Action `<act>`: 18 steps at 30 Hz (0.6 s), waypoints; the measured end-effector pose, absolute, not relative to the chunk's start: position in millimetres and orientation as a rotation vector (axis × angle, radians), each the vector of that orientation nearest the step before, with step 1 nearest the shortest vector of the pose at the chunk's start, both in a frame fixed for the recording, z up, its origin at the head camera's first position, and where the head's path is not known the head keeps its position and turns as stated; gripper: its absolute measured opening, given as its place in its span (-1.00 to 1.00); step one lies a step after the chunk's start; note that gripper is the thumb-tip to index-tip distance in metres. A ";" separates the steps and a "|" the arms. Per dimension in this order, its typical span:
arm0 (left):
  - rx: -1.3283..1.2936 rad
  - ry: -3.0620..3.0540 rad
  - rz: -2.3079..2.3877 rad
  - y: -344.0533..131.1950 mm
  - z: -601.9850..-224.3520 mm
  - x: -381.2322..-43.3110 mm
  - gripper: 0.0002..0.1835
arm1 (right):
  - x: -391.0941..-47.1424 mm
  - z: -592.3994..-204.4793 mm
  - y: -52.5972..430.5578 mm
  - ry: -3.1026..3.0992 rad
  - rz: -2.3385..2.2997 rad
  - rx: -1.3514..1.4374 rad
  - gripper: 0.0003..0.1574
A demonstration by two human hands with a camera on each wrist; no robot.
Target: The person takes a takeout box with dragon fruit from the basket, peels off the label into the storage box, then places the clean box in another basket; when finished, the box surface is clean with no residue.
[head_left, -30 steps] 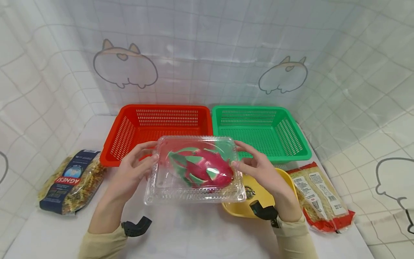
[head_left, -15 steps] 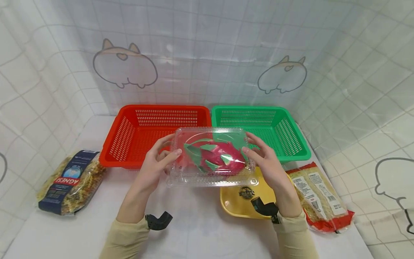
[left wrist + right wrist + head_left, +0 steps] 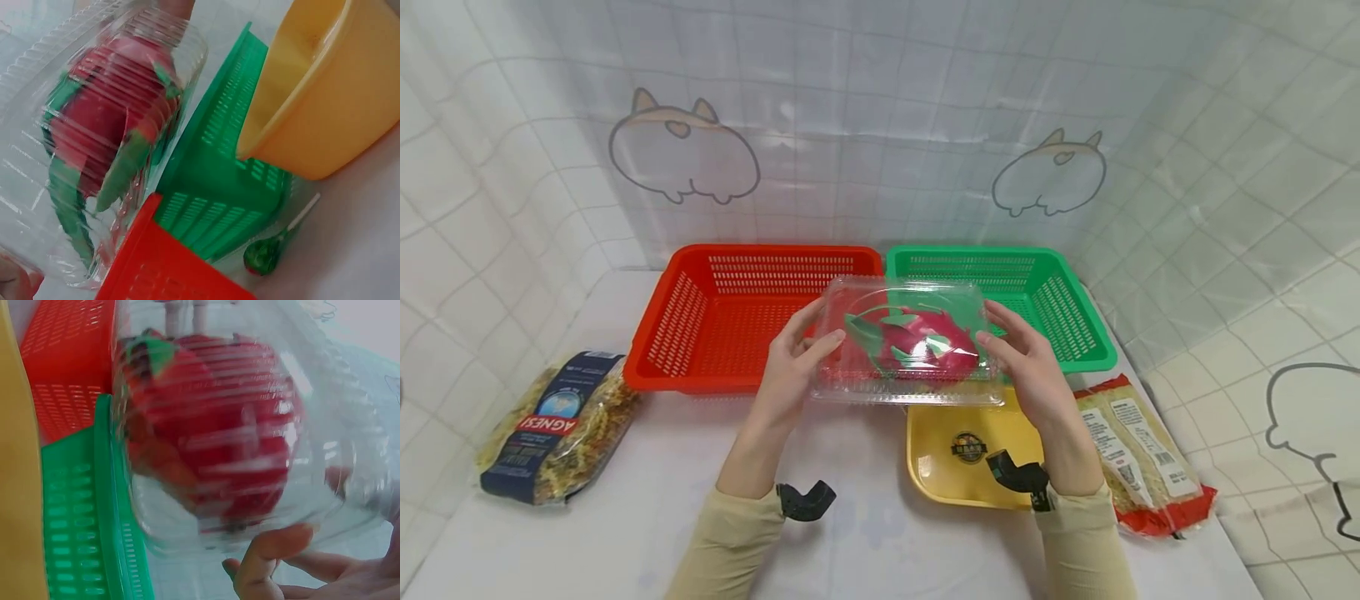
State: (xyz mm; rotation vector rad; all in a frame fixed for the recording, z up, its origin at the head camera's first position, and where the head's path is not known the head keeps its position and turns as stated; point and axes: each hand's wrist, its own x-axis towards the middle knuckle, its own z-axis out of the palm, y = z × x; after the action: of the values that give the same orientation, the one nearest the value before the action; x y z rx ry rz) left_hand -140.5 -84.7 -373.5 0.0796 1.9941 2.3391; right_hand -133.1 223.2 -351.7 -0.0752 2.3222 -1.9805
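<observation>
A clear plastic clamshell box (image 3: 857, 375) is held up in the air with a pink and green dragon fruit (image 3: 917, 342) inside it. My left hand (image 3: 793, 358) grips its left end, thumb on top. The right hand (image 3: 1026, 358) grips the opposite end in the same way. Beneath the box lie the front edges of the red basket (image 3: 700, 385) and the green basket (image 3: 1086, 367), and part of the yellow basin (image 3: 940, 487). In the right wrist view the dragon fruit (image 3: 231, 425) shows through the ribbed plastic wall, with fingers (image 3: 275, 550) against the box.
A bag of Agnesi pasta (image 3: 553, 425) lies at the left. On the right, beside the basin, is a red-edged noodle packet (image 3: 1142, 450). A green lollipop (image 3: 262, 255) lies near the green basket in the left wrist view. Curtains with a grid pattern (image 3: 880, 125) surround the table.
Both hands have carried the box rightward and away from the body, from over the red basket's front to where the two baskets meet. The left arm has swung right.
</observation>
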 end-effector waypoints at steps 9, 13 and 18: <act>0.029 2.149 2.291 -62.5 -368.5 -153.4 -0.42 | -139.3 -345.0 229.9 2.326 -2.011 -0.023 -0.24; -0.015 2.122 2.302 -49.4 -367.5 -163.5 -0.43 | -146.1 -341.2 235.2 2.328 -2.013 0.040 -0.25; -0.062 2.070 2.333 -31.1 -368.4 -177.3 -0.45 | -154.7 -340.5 241.7 2.325 -2.009 0.142 -0.28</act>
State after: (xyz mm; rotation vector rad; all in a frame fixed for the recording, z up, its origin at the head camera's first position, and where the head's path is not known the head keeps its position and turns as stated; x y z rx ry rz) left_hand -177.3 -31.1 -368.4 -0.0624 2.0699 2.3327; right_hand -154.7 241.7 -340.5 0.1421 2.3246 -2.0092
